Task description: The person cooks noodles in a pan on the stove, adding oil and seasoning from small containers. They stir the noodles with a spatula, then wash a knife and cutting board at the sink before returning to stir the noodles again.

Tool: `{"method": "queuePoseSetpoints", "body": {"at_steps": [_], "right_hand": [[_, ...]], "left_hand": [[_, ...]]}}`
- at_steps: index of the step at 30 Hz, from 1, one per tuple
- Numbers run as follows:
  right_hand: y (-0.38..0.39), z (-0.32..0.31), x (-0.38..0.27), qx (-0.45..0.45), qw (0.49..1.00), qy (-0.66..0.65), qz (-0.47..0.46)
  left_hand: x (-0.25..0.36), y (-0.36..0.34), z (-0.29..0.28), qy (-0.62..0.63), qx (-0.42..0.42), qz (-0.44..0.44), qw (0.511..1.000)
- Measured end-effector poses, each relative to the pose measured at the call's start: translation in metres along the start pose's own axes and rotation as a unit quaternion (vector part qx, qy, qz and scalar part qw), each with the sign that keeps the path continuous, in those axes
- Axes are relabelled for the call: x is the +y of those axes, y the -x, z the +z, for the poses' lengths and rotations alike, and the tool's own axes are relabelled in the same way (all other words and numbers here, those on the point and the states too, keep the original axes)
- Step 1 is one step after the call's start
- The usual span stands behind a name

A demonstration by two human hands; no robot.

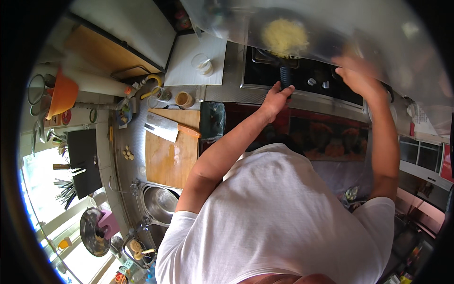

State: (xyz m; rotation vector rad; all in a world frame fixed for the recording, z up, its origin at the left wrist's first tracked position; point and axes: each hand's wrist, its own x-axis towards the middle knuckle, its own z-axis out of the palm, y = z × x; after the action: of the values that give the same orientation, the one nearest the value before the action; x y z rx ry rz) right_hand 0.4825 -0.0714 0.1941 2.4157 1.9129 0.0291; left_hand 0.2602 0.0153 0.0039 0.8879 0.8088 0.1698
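Note:
My left hand is closed around the dark ribbed handle of a pan on the stove. Pale yellow shredded food lies heaped in the pan, seen hazily through a translucent sheet or hood edge. To the right of the pan, my right hand reaches over the stove. Its fingers are smeared by motion and partly behind the hazy sheet, so whether they hold anything is unclear. Two knobs on the stove front sit between my hands.
On the left counter, a cleaver with a wooden handle lies on a cutting board. Nearby are garlic cloves, a jar, a clear cup and a metal sink. The translucent hood overhangs the stove.

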Motion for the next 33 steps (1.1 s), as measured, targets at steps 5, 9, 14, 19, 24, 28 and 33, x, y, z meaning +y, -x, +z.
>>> {"method": "queuePoseSetpoints", "body": {"at_steps": [5,9,14,19,24,28,33], "right_hand": [[-0.056,0.065,-0.007,-0.086,0.993,0.051,0.061],[-0.066,0.077,0.024,-0.035,0.999,-0.006,0.022],[-0.088,0.064,0.116,0.070,0.995,-0.055,-0.032],[-0.172,0.023,0.116,-0.166,0.959,-0.166,0.160],[-0.207,0.042,0.111,-0.188,0.927,-0.221,0.236],[-0.201,0.026,0.097,-0.240,0.950,-0.200,0.021],[-0.199,-0.002,0.101,-0.220,0.967,-0.118,0.046]], "left_hand": [[-0.001,-0.007,0.001,-0.001,-0.013,0.012,1.000],[-0.003,-0.002,-0.001,0.006,0.011,0.015,1.000],[0.000,0.002,0.002,0.028,0.016,0.007,0.999],[-0.001,0.003,0.000,0.049,0.029,0.014,0.998],[0.002,0.005,0.003,0.071,0.037,0.015,0.997],[-0.008,0.002,-0.001,0.092,0.045,0.021,0.995],[-0.008,0.002,-0.002,0.085,0.034,0.012,0.996]]}}
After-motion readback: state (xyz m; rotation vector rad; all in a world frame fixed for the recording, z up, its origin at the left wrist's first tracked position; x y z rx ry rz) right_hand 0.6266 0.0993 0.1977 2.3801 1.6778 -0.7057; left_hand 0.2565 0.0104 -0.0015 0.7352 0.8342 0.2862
